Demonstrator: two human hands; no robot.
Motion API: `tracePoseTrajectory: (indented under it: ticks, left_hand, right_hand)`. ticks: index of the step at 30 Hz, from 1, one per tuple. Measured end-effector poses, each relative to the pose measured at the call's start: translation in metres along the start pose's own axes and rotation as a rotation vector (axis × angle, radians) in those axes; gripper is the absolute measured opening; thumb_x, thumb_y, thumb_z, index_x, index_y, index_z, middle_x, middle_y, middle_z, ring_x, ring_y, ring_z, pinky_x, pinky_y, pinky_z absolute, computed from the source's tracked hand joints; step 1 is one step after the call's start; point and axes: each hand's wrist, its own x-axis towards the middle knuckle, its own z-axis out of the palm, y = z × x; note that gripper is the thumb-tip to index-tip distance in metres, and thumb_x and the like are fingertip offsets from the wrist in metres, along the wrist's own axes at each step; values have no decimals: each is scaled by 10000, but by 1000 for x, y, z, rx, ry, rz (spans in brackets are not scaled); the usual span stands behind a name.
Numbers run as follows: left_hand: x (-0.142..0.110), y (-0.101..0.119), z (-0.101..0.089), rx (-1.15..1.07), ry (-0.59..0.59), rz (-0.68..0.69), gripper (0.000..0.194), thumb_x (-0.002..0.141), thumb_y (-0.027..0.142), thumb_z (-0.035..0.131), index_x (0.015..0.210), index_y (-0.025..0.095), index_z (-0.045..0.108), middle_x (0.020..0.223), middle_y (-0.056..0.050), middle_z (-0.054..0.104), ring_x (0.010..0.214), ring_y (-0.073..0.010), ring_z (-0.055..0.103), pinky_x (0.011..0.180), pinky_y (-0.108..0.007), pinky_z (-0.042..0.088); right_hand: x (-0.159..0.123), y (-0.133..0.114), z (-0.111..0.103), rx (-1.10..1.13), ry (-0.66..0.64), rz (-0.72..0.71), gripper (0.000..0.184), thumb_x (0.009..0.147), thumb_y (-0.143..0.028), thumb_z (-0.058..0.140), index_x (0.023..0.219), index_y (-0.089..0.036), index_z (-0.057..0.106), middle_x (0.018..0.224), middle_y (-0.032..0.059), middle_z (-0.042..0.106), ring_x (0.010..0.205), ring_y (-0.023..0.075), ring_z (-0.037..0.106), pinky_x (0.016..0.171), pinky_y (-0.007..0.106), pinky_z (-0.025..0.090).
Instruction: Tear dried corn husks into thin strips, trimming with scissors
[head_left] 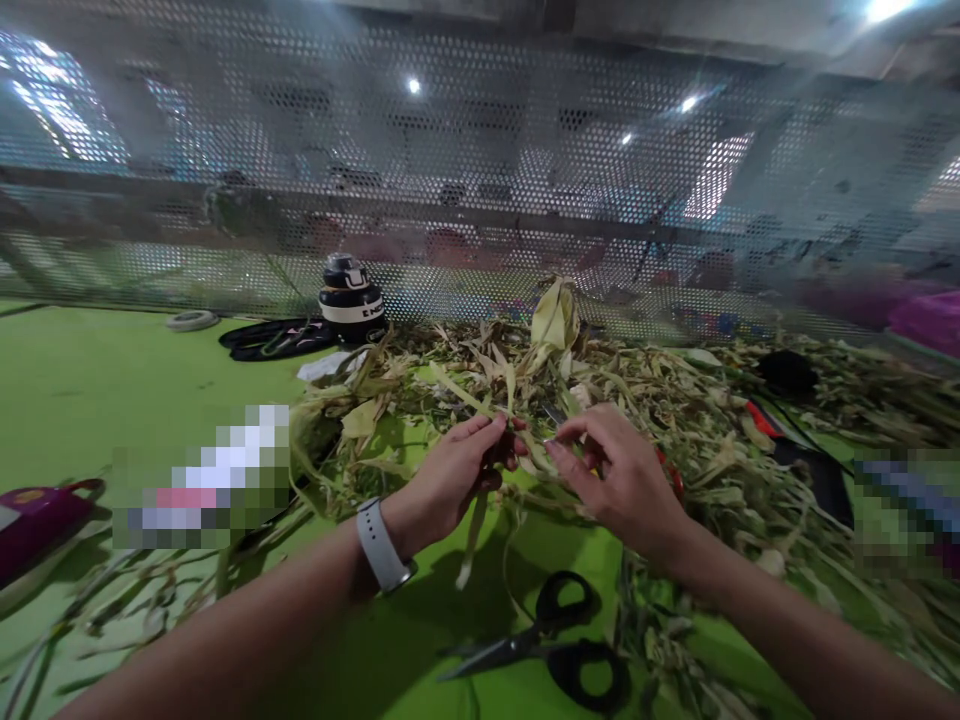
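Close together over the middle of the table, both hands are on pale green-yellow strips of dried husk point(471, 540) that look like corn husk. My left hand point(457, 470), with a pale watch strap point(381, 545) at the wrist, has its fingers closed on them; ends stick out above and below. My right hand point(622, 480) is closed in a pinch at the strip's right side. Something orange-red point(673, 476) shows behind that hand; I cannot tell whether it is held. Below the hands lie black-handled scissors point(525, 645), blades pointing left.
A heap of dried husks point(697, 420) spreads over the green table point(135, 370). At the back stand a black bottle point(352, 305) and a perforated metal screen point(480, 150). A black pouch point(274, 338) and a ring of tape point(191, 320) lie left, a purple object point(45, 520) nearer.
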Motion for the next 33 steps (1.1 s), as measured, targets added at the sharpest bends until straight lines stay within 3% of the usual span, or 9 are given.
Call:
tracePoseTrajectory:
  ticks: [2, 6, 12, 20, 22, 27, 29, 31, 33]
  left_hand:
    - [1, -2, 0, 23, -15, -2, 173, 796, 330, 561, 774, 165, 609, 657, 18, 579, 514, -52, 453, 423, -148, 297]
    - [2, -7, -1, 108, -85, 36, 227, 755, 384, 602, 751, 158, 580, 615, 40, 506, 508, -55, 396, 460, -175, 286]
    - [5, -5, -6, 326, -127, 93, 309, 742, 444, 594, 670, 159, 498, 544, 70, 427, 453, -50, 312, 426, -189, 234]
    - [10, 7, -16, 446, -156, 125, 306, 769, 455, 553, 793, 151, 578, 565, 54, 431, 454, -59, 280, 423, -198, 193]
    - [8, 6, -16, 435, -188, 99, 304, 773, 453, 547, 821, 156, 592, 595, 45, 457, 473, -64, 310, 441, -196, 220]
    - [-3, -1, -3, 502, -357, 85, 297, 772, 452, 551, 757, 159, 599, 599, 35, 446, 537, -89, 364, 503, -209, 295]
    - [-9, -4, 4, 541, -418, 90, 297, 776, 452, 542, 730, 164, 595, 610, 24, 463, 561, -103, 379, 529, -222, 315]
    - [-13, -6, 9, 560, -462, 95, 305, 780, 460, 529, 730, 166, 595, 625, 18, 473, 567, -110, 378, 532, -231, 315]
    - [-15, -9, 11, 571, -485, 94, 317, 790, 460, 514, 721, 162, 594, 611, 22, 457, 558, -108, 364, 526, -232, 308]
  right_hand:
    - [2, 3, 0, -56, -94, 9, 290, 816, -437, 513, 916, -170, 567, 870, 57, 584, 628, 132, 498, 588, 254, 386]
    - [1, 9, 9, 136, -416, 37, 206, 855, -358, 473, 869, -174, 565, 786, 14, 594, 658, 129, 504, 589, 234, 378]
    - [2, 9, 8, 326, -503, 109, 160, 846, -296, 492, 794, -152, 538, 684, -24, 482, 623, 98, 414, 560, 203, 343]
    - [6, 10, -3, 413, -626, 125, 191, 831, -334, 520, 773, -153, 537, 637, -44, 436, 561, 77, 366, 506, 192, 307]
    - [7, 8, -10, 313, -555, 117, 178, 820, -327, 532, 770, -158, 557, 632, -32, 477, 556, 89, 401, 500, 203, 319]
    - [13, 4, -24, 26, 62, -29, 212, 841, -340, 497, 767, -171, 601, 805, 55, 599, 779, 179, 533, 725, 299, 403]
    - [14, 3, -20, 26, 12, -39, 225, 832, -359, 516, 769, -172, 624, 873, 66, 621, 868, 203, 546, 809, 325, 391]
    - [13, 3, -12, 143, -168, 15, 229, 829, -368, 528, 799, -173, 646, 892, 58, 634, 880, 197, 562, 808, 311, 403]
    - [12, 2, -5, 286, -223, 56, 206, 818, -343, 551, 779, -166, 650, 853, 44, 629, 842, 175, 572, 778, 281, 417]
